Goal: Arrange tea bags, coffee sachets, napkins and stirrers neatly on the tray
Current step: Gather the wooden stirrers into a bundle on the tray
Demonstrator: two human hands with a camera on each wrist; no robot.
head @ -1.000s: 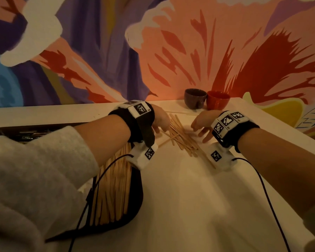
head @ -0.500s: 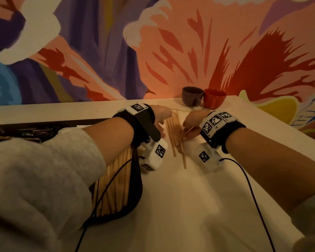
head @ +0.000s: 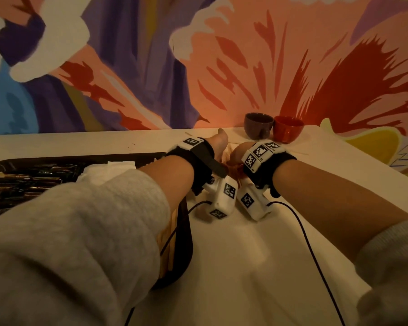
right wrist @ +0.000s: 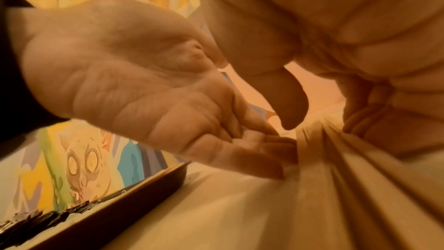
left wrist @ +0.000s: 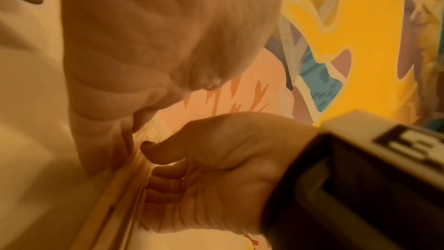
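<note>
Both-handed, grip (fingers straight) squeezing stirrers (left wrist: 125, 187)

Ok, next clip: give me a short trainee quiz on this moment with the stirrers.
1. True or false: the bundle of wooden stirrers pressed between the left hand and the right hand lies inside the black tray.
2. In the head view, which cup stands further right? A) purple cup B) red cup
3. What white things lie on the tray beside the dark sachets?
Key: 1 false, the bundle lies on the table, beside the tray. 2 B. 3 napkins.
</note>
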